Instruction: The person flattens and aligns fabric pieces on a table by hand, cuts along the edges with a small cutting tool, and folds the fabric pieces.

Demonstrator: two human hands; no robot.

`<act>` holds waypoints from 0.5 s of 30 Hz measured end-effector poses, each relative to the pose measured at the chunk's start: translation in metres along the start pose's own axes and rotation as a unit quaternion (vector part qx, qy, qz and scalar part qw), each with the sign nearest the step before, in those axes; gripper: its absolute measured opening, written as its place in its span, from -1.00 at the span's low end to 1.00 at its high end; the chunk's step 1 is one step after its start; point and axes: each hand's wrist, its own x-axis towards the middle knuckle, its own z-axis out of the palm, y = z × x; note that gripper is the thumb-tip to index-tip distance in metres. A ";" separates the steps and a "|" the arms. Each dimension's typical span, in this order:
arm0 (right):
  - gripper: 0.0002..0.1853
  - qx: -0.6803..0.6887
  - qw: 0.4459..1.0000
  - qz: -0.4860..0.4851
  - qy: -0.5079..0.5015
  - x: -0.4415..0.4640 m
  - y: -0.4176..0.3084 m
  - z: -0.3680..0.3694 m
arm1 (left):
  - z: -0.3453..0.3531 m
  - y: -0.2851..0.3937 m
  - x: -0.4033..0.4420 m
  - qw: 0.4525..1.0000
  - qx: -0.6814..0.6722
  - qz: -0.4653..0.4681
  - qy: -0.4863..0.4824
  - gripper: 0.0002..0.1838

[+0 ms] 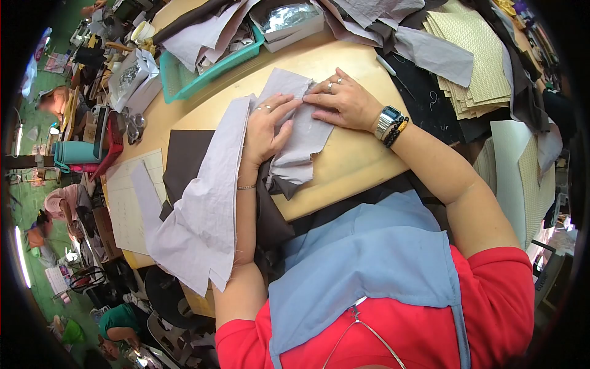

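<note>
A light grey-lilac cloth piece (286, 83) lies on the wooden worktop, its lower end bunched with dark material showing beneath. My left hand (267, 126) rests flat on this cloth, fingers stretched toward its middle and thumb apart. From the other side my right hand (347, 101) reaches in, fingers extended, fingertips touching the cloth close to the left fingertips. A larger grey-lilac cloth (203, 209) with a frayed edge drapes along my left forearm and over the worktop's edge. Dark brown fabric (187, 154) lies under it.
A teal basket (181, 86) holding cloth stands at the back left, with a white box (289, 21) beside it. A pen-like tool (387, 64) lies on black material. Textured cream sheets (467, 55) are stacked at right. Papers (132, 197) lie at left. Other people work further left.
</note>
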 end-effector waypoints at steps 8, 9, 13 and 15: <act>-0.48 -0.027 0.998 0.050 -0.002 0.001 -0.002 0.000 | 0.000 0.000 0.000 1.000 0.005 0.008 0.001 -0.52; -0.46 -0.032 0.997 0.064 0.001 0.001 -0.002 0.000 | 0.000 0.001 0.000 1.000 0.001 0.006 0.003 -0.53; -0.44 -0.026 0.995 0.100 -0.003 0.001 -0.003 -0.002 | 0.000 0.002 0.000 1.000 -0.005 0.002 0.010 -0.54; -0.46 -0.016 0.995 0.101 -0.002 0.000 -0.003 -0.002 | 0.001 0.001 -0.001 1.000 -0.004 0.003 0.013 -0.54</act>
